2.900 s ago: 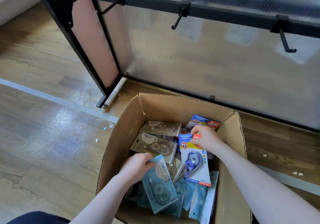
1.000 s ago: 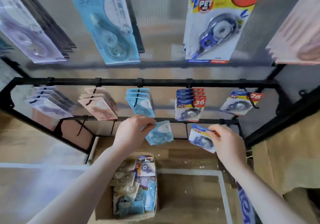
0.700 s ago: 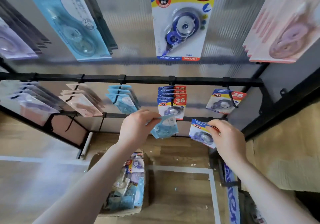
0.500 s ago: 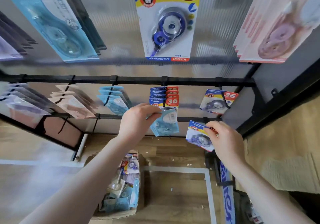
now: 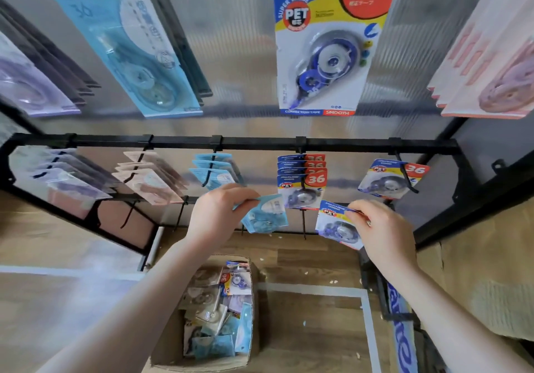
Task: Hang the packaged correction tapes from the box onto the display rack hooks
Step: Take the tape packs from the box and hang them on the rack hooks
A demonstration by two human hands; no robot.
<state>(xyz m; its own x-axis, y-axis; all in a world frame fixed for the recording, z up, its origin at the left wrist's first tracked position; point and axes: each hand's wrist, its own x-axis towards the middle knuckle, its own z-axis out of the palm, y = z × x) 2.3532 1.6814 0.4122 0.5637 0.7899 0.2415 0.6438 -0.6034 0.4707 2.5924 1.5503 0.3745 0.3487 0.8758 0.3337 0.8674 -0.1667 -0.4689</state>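
Note:
My left hand point(image 5: 219, 213) pinches a light blue correction tape pack point(image 5: 265, 213) by its top edge, just right of the hook holding matching light blue packs point(image 5: 215, 171). My right hand point(image 5: 381, 234) grips a blue and white "36" tape pack point(image 5: 336, 223), held below and between the stack of same-brand packs point(image 5: 302, 183) and the single pack point(image 5: 390, 179) on the far right hook. Both held packs are off the hooks. The cardboard box point(image 5: 202, 358) with several mixed packs sits on the floor below my arms.
The black rack rail point(image 5: 260, 143) carries hooks with lilac packs point(image 5: 60, 176) and pink packs point(image 5: 147, 179) to the left. Larger hanging packs fill the top row, close to the camera. A lower rail with bare hooks point(image 5: 303, 222) runs behind my hands. Cardboard stands at the right.
Since 2.9 s ago both hands lifted a pack each out of the box up to the middle rail. In the last second they have held almost still while the view shifted.

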